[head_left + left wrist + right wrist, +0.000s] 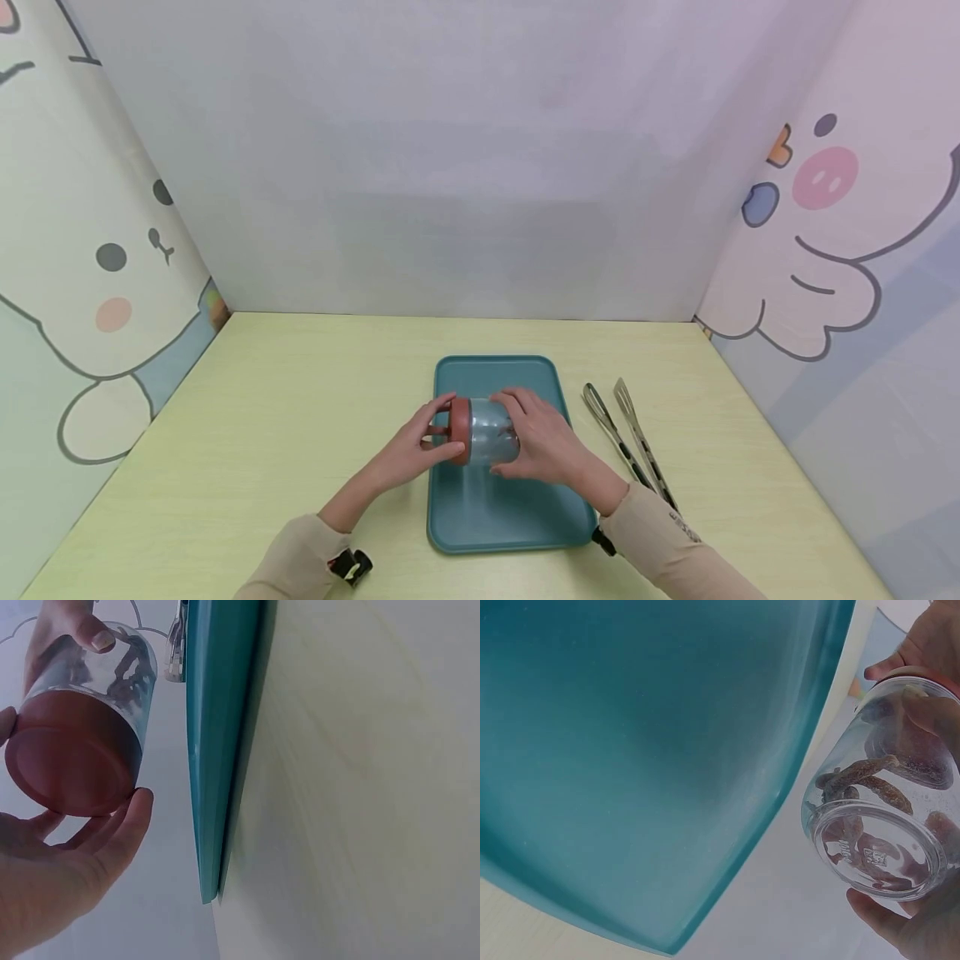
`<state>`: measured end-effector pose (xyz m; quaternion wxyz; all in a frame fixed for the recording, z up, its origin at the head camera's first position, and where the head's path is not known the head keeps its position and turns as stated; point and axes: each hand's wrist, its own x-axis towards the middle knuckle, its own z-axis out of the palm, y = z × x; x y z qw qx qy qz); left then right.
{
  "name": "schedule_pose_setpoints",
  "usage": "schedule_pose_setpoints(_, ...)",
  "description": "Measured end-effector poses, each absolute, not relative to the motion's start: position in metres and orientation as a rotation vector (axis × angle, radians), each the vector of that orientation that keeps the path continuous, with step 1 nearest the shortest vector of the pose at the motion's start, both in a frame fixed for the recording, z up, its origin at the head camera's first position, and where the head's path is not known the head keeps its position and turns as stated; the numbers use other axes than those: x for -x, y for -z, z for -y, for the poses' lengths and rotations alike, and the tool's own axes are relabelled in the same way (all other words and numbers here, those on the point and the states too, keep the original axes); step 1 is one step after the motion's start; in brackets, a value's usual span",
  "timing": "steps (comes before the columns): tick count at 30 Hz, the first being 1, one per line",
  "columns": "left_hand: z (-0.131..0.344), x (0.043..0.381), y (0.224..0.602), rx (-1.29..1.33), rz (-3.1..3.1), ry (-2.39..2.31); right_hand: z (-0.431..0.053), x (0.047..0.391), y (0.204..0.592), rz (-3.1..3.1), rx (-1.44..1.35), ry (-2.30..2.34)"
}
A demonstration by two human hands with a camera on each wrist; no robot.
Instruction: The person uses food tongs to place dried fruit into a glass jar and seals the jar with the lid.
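A clear jar (491,433) with a reddish-brown lid (460,433) lies sideways in both hands, above a teal tray (510,517). My left hand (401,457) grips the lid by its edge, thumb on the near side and fingertips on the far side. Around the clear body near its base, my right hand (547,440) holds the jar from the right. Several brown, wrinkled, finger-shaped pieces (859,778) lie inside the jar in the right wrist view. The lid (71,761) faces the left palm in the left wrist view and sits on the jar's mouth.
Two long metal utensils (609,425) with dark bands on their handles lie right of the tray, partly under the right forearm. The pale yellow table (322,383) meets a plain back wall (465,208) and side walls with cartoon animals.
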<state>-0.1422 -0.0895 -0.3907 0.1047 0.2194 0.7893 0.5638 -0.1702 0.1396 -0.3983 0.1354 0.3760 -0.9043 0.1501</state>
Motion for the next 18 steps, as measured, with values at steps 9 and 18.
schedule_pose_setpoints(9,0.09,0.142,0.389,-0.688,-2.302,-1.666,-0.14,0.17,0.399,2.612,-1.098,-0.417)
schedule_pose_setpoints(18,0.092,0.152,0.414,-0.683,-2.299,-1.698,-0.14,0.171,0.4,2.601,-1.099,-0.428)
